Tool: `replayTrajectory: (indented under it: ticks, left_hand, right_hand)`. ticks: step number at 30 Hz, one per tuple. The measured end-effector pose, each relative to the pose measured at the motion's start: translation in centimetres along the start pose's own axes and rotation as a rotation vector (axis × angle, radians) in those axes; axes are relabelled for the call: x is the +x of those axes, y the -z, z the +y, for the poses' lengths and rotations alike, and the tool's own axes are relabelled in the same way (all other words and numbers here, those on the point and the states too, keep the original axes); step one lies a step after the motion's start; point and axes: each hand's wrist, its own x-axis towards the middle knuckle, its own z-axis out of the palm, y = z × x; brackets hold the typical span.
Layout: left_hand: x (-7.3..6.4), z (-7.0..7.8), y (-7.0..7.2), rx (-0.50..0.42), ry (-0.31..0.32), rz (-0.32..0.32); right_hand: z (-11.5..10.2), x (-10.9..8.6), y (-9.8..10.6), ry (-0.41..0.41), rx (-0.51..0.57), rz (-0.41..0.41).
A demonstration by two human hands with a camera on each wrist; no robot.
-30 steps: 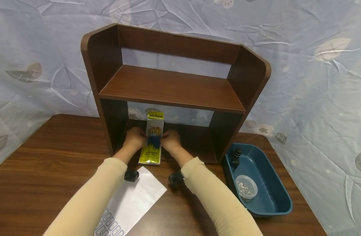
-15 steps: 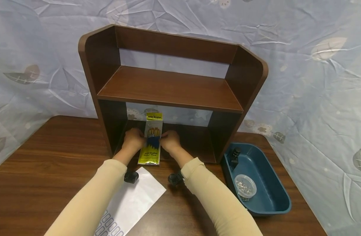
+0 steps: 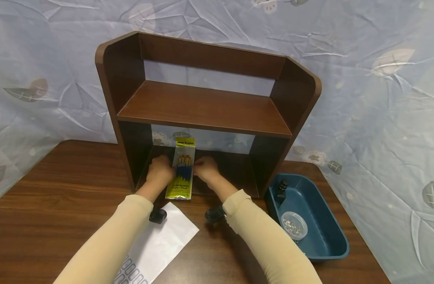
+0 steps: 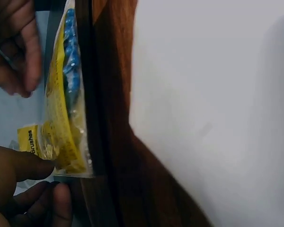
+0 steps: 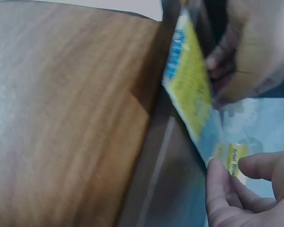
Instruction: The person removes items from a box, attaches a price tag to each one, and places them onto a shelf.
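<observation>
A flat clear packet of artist brushes (image 3: 184,171) with yellow printed ends reaches from the lower shelf to its front edge. At its left side my left hand (image 3: 161,170) pinches the packet's edge between thumb and fingers. On the other side is my right hand (image 3: 205,169); in the right wrist view its thumb and index finger (image 5: 215,179) stand apart, the index tip right at the packet's edge. Blue brush handles (image 4: 72,52) show through the plastic in the left wrist view. My palms are mostly hidden in the head view.
The dark brown two-tier shelf (image 3: 202,104) stands on the wooden table (image 3: 53,205) before a patterned cloth. A white sheet (image 3: 167,236) lies under my left forearm. A blue tray (image 3: 323,225) at right holds a black bottle (image 3: 281,191) and a round tub (image 3: 294,225).
My right hand and forearm have shifted slightly right, and its thumb has eased from the packet. The packet has stayed nearly in place. The head view has tilted a little.
</observation>
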Motion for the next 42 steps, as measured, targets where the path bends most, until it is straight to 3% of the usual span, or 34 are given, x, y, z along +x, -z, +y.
replayTrajectory:
  ticks: [6,13,21,26,37,42]
  left_hand:
    - [-0.7,-0.2,0.6,0.024,-0.044,-0.008]
    - [-1.8,-0.2,0.7,0.050,-0.092,0.025]
    - [-3.2,1.4,1.0,-0.011,-0.143,0.052]
    - [-4.2,2.8,0.5,-0.082,-0.252,0.037]
    - [-8.5,6.7,-2.4,-0.380,-0.430,-0.242]
    - [-10.8,8.3,-4.2,-0.590,-0.418,-0.424]
  right_hand:
    - [-1.1,-0.2,2.1,0.018,0.034,-0.028]
    - [-1.9,-0.8,4.0,0.054,0.027,-0.070]
    - [-3.7,-3.0,6.1,0.115,-0.041,-0.138]
    - [-4.4,-5.5,8.6,0.166,-0.152,-0.194]
    - [-2.5,-10.8,14.4,0.307,-0.382,-0.289]
    - [-1.3,-13.0,16.9,0.349,-0.459,-0.250]
